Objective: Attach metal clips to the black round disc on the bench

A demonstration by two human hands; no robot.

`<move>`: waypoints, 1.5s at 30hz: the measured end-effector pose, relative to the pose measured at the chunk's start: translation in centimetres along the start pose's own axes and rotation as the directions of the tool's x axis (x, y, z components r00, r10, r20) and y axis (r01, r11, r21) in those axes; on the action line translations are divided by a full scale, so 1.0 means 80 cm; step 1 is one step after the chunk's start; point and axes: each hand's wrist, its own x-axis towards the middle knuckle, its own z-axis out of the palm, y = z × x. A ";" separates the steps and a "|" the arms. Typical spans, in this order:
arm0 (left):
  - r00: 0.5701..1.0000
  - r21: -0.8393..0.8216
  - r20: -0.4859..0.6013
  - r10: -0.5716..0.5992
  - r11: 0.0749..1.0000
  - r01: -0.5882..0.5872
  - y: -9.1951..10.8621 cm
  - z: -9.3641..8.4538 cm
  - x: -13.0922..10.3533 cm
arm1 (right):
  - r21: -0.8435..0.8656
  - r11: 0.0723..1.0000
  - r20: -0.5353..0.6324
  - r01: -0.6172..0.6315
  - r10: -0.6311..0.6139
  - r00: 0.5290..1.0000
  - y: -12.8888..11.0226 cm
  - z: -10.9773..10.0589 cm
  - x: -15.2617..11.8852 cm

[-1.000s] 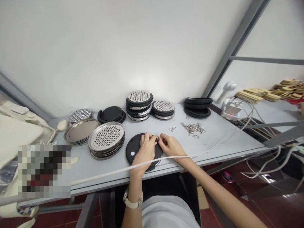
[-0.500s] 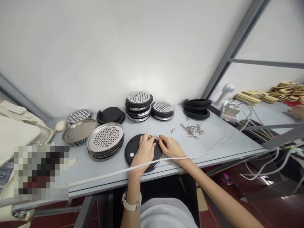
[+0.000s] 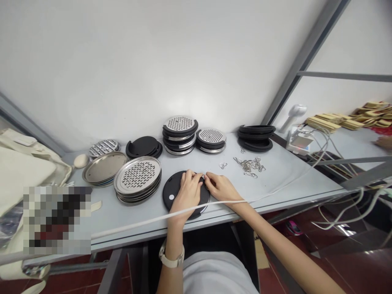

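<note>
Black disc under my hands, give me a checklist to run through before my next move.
1. Black disc resting on the table: ok.
2. Left hand on the disc: ok, it lies across the top.
3. Right hand at the work: ok, fingertips at the disc's far right rim.
4. Small part at the fingertips seated: cannot tell, too small and partly hidden.
5. White cable out of the line of sight: not ok, it crosses in front of both wrists.
6. Metal clips nearby: ok, a loose pile lies beyond the right hand, probably within reach.
</note>
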 end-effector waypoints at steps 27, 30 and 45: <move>1.000 -0.017 -0.016 0.011 1.000 -0.011 -0.001 -0.001 0.000 | -0.055 0.998 0.014 0.016 -0.015 1.000 0.000 0.000 0.000; 1.000 -0.014 -0.014 0.012 1.000 -0.012 -0.001 -0.001 0.000 | -0.063 0.998 0.014 0.007 -0.006 1.000 -0.001 0.000 -0.001; 1.000 -0.003 -0.002 0.004 1.000 -0.004 0.002 -0.004 -0.001 | -0.113 0.994 0.025 0.005 -0.002 1.000 0.000 0.001 -0.002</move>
